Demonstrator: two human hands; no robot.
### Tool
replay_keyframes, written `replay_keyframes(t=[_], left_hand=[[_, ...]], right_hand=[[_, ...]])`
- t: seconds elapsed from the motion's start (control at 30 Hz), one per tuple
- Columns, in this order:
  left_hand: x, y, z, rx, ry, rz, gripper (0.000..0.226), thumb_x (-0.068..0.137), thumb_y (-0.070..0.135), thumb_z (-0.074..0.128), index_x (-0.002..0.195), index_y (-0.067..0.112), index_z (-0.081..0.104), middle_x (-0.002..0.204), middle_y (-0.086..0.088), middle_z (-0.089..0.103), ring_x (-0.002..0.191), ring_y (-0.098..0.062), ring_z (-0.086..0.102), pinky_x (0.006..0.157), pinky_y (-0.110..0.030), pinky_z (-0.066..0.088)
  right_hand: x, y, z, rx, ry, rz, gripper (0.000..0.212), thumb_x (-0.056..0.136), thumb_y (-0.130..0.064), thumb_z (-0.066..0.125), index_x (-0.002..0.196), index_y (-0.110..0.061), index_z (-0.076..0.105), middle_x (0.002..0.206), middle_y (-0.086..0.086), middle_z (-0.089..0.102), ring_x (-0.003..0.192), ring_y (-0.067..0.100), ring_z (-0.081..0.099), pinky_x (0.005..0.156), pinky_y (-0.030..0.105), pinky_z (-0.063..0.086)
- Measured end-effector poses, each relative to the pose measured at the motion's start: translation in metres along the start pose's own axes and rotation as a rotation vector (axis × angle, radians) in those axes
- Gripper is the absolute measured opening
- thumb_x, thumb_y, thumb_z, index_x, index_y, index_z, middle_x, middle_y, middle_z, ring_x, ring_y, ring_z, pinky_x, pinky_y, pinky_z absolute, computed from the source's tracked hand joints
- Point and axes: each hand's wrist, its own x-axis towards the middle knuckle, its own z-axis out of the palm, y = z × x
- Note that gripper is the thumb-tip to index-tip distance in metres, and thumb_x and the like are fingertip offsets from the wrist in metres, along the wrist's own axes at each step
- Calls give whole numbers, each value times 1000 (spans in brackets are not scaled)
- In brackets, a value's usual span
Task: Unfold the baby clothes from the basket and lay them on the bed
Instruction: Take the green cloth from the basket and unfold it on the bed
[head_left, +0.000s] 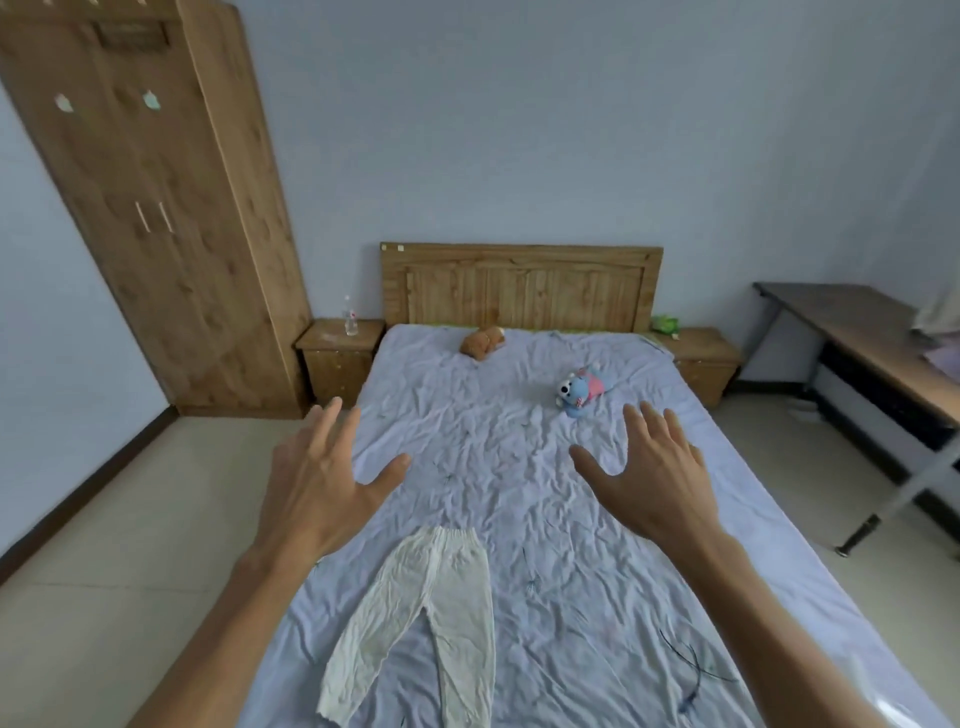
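Wardrobe (156, 234): stands beyond the head-left corner of the bed (493, 441).

Bed: covered by a wrinkled pale lilac sheet.

Baby trousers (431, 613): cream, unfolded, lying flat near the foot edge, left of centre. The waistband points toward the headboard and the legs are slightly apart.

Left hand (322, 483): over the left edge, palm down, grip wide, fingers spread, holding nothing.

Right hand (654, 478): over the right half, grip wide, holding nothing. Both hands appear raised clear of the sheet.

Brown plush toy (483, 343): at the head edge.

Blue plush toy (576, 392): toward the head-right corner.
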Motion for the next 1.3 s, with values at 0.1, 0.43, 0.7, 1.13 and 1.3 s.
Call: replay_keyframes(t=[0.1,0.43,0.7,1.13,1.3], left_hand=[[-17,9,-9,-33,-2,70,102,83,82,18,161,16,29,172,-7,16,159,-24,13,125,-46,17],[-86,36,-20,-108,-96,413,112,77,86,14,155,10,38,166,-13,29,156,-27,22,123,-52,24],[-164,96,-19,-244,-162,648,104,82,84,23,155,12,41,166,-12,32,156,-27,23,122,-48,23],[-346,222,10,-380,-304,839,101,81,83,24,155,16,40,167,-8,30,157,-24,21,124,-47,20],[-419,261,28,-387,-358,834,100,81,82,26,153,15,43,166,-8,34,156,-23,24,123,-47,23]], right_hand=[[-39,3,-18,-11,45,58,103,84,-84,33,160,-15,20,170,5,16,157,28,7,123,48,21],[-207,4,-52,-93,147,328,97,86,-79,39,158,-14,25,168,7,20,157,30,8,123,48,20],[-331,39,-88,-133,256,494,94,88,-75,45,156,-12,29,166,9,27,155,28,19,121,46,26],[-525,156,-120,-159,308,727,90,91,-71,46,155,-10,33,162,12,36,151,28,31,119,47,31],[-588,208,-121,-123,261,752,88,91,-70,49,154,-10,35,160,12,39,149,29,35,116,48,36]])
